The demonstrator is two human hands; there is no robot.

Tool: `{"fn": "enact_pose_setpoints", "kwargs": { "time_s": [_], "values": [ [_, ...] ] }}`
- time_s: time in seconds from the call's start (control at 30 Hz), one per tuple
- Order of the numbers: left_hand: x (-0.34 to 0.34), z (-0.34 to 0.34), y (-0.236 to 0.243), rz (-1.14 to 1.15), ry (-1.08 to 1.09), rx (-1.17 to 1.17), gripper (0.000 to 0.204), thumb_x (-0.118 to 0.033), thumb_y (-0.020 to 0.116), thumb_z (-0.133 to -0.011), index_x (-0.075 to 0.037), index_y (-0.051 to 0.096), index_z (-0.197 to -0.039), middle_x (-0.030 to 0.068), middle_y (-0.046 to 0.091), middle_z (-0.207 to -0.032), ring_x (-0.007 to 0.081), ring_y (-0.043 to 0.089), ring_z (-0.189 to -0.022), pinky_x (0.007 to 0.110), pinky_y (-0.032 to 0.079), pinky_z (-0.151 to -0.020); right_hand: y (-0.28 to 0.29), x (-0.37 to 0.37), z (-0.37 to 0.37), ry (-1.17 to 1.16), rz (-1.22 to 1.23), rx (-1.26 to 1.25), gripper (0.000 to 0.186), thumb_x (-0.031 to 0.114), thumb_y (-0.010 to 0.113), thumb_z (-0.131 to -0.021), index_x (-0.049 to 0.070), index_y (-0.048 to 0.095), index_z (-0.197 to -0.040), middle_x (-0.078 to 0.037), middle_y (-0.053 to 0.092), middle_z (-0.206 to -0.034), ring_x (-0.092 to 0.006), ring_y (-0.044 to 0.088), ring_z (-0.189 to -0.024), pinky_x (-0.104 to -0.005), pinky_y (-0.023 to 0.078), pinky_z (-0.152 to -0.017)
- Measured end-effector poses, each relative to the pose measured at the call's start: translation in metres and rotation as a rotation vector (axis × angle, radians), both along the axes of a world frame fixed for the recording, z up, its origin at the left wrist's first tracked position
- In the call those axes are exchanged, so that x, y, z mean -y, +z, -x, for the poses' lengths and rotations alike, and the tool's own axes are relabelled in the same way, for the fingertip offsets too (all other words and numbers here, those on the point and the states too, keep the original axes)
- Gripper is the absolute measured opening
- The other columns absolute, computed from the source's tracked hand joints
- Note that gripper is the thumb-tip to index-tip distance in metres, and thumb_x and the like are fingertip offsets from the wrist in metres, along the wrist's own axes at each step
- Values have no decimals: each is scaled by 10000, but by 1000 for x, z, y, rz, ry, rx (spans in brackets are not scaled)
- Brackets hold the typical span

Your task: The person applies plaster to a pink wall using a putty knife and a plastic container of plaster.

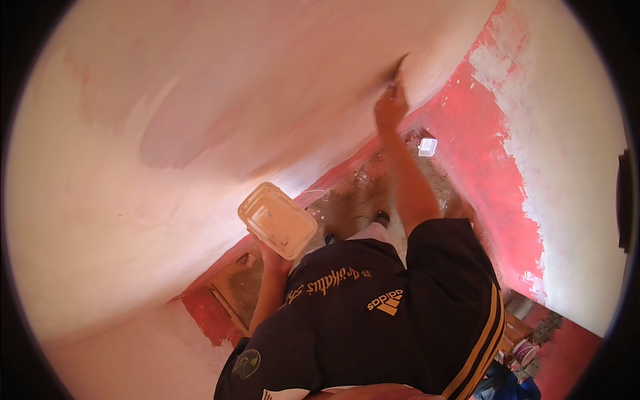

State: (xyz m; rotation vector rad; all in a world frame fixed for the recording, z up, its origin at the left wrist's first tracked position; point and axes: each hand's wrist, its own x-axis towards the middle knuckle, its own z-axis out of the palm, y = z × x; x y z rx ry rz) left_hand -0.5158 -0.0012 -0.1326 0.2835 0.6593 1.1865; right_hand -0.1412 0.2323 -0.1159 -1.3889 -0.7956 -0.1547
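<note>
My left hand (272,255) grips a rectangular translucent plastic tub (277,220) with pale, smeared material inside, held low in front of the wall. My right hand (391,107) is stretched up to the pale, patchy wall (180,87), its fingers closed on a thin scraper (402,65) that lies against or very close to the plaster. The scraper's blade is seen edge-on, so its exact shape is unclear.
A pink-red wall with ragged white patches (490,153) meets this wall at the right. A small white container (427,147) sits in the floor's corner (363,180). Wooden boards (230,300) lie at lower left; a bucket (525,352) and blue objects (507,387) are at lower right.
</note>
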Motion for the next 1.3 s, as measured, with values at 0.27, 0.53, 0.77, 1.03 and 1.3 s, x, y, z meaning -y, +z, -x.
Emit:
{"fn": "enact_pose_setpoints", "kwargs": {
  "time_s": [0.27, 0.53, 0.77, 1.03, 1.3],
  "values": [
    [46, 71, 6, -33, 68, -116, 820, -761, 341, -951, -170, 377, -1518, 67, 489, -1482, 295, 506, -1333, 504, 455, -1102, -52, 124, 112, 96, 162, -21, 372, 237, 495, -1054, 17, 634, -1319, -178, 692, -1247, -290, 671, -1095, -361, 502, -955],
    [68, 121, -5, 51, -13, -12, 818, -765, 328, -953, -173, 383, -1514, 65, 508, -1459, 290, 517, -1321, 500, 462, -1094, -16, 59, 71, 29, 131, -104, 389, 179, 521, -1013, 16, 603, -1356, -233, 672, -1245, -337, 664, -1129, -368, 507, -957],
    [79, 122, 41, 83, 10, 109, 840, -786, 336, -934, -178, 387, -1513, 82, 526, -1455, 315, 545, -1301, 556, 461, -1082, -64, 213, 231, 535, 295, -306, 346, 163, 528, -1038, 35, 584, -1355, -106, 661, -1177, -184, 633, -974, -313, 526, -833],
    [48, 84, 4, 99, -160, 227, 885, -825, 397, -884, -197, 412, -1508, 85, 524, -1465, 317, 541, -1313, 575, 442, -1096, 37, 314, 202, 676, 219, -549, 450, 48, 545, -1017, 20, 433, -1452, -74, 684, -1153, -75, 627, -841, -226, 527, -713],
    [58, 76, 3, -43, -196, 275, 947, -841, 326, -885, -164, 335, -1547, 91, 455, -1520, 299, 476, -1378, 555, 432, -1111, 60, 321, 254, 862, 527, 21, 514, 34, 597, -941, -10, 486, -1441, -136, 687, -1023, -130, 604, -746, -268, 491, -695]
  ]
}}
